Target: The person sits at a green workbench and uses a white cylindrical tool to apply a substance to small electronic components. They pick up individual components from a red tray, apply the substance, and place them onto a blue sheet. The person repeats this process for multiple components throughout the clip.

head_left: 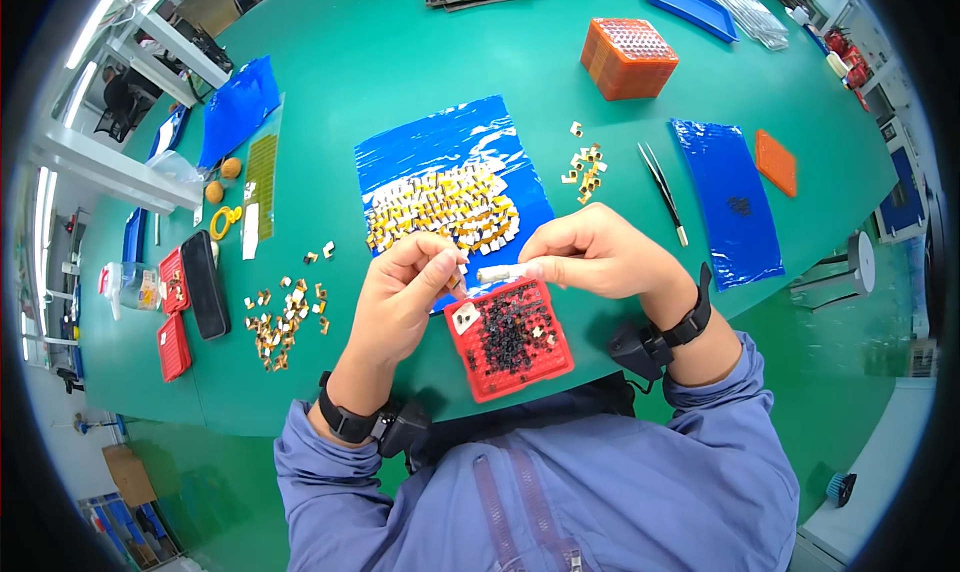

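Your red tray [510, 337] holds small black parts, and above it your left hand [405, 292] pinches a tiny piece while your right hand [590, 252] grips a white tube [500, 273].

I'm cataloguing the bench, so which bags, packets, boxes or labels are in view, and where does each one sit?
Blue plastic bag: flat, table centre, under a heap of small yellow-white parts.
Second blue plastic bag: long, flat, right of centre.
Third blue plastic bag: crumpled, far left.
Orange square box: far centre-right.
Red square tray: below both hands, holding small black parts.
Clear packet of yellow parts: narrow, left.
White label strip: below that packet.
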`<state>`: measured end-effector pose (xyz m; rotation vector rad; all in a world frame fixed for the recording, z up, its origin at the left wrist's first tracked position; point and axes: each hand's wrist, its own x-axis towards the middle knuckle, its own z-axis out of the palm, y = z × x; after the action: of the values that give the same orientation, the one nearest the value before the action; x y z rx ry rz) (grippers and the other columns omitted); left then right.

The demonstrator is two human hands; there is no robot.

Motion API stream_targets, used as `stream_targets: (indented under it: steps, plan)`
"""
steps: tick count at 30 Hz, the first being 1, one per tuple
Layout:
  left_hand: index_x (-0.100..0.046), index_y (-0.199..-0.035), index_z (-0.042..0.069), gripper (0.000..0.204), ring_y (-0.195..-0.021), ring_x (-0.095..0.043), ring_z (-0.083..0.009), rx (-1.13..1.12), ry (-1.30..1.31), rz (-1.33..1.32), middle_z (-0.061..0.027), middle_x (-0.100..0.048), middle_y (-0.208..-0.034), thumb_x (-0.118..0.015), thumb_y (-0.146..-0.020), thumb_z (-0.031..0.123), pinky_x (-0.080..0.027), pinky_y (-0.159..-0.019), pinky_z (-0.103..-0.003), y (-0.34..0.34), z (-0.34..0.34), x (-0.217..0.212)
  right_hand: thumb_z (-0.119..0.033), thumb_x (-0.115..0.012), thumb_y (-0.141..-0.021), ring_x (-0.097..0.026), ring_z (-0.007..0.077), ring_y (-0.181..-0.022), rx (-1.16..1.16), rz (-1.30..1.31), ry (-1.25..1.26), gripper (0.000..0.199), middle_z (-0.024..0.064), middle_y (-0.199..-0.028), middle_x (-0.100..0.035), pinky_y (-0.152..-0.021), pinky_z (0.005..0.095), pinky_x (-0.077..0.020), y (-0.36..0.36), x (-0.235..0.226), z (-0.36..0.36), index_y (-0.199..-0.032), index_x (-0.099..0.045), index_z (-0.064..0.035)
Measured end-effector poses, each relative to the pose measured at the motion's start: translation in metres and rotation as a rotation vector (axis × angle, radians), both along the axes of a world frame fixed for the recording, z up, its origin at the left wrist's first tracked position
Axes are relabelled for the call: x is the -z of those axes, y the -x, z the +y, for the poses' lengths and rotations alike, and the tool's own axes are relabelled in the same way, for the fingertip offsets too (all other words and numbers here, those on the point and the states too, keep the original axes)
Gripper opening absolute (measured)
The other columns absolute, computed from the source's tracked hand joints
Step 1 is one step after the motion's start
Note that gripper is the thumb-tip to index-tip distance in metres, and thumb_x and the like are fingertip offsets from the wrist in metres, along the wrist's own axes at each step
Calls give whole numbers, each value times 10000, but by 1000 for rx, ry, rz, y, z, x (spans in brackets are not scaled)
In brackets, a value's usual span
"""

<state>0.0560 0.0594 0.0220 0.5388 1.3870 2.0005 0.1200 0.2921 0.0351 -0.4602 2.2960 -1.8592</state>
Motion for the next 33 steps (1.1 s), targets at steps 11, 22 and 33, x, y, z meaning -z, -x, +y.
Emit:
stream_targets:
  steps: [11, 22, 33]
  plan:
    - [-537, -977, 42, 76, -782, -569, -127, 49, -164, -332, -32, -567, -832, -522, -920, 91, -467, -736, -272, -10, 5, 7, -160, -644, -850, -368, 19, -527, 18, 3, 16, 133, -49, -593, -481, -466, 210, -290, 4, 8, -4, -857, -655, -28]
    - [-499, -924, 68, 88, -752, -562, -129, 153, -229, -363, -37, -563, -795, -555, -910, 134, -448, -685, -264, -12, 8, 13, -151, -680, -817, -428, 23, -549, -28, -132, 34, 132, -42, -611, -524, -497, 198, -344, 1, -5, -1, -853, -640, -30]
    - [-502, -907, 63, 83, -752, -567, -133, 185, -263, -353, -46, -572, -798, -557, -910, 126, -454, -683, -250, -15, 8, 17, -93, -652, -840, -471, 16, -584, -63, -92, 13, 99, -36, -648, -552, -526, 174, -373, -1, -5, 1, -844, -609, -3]
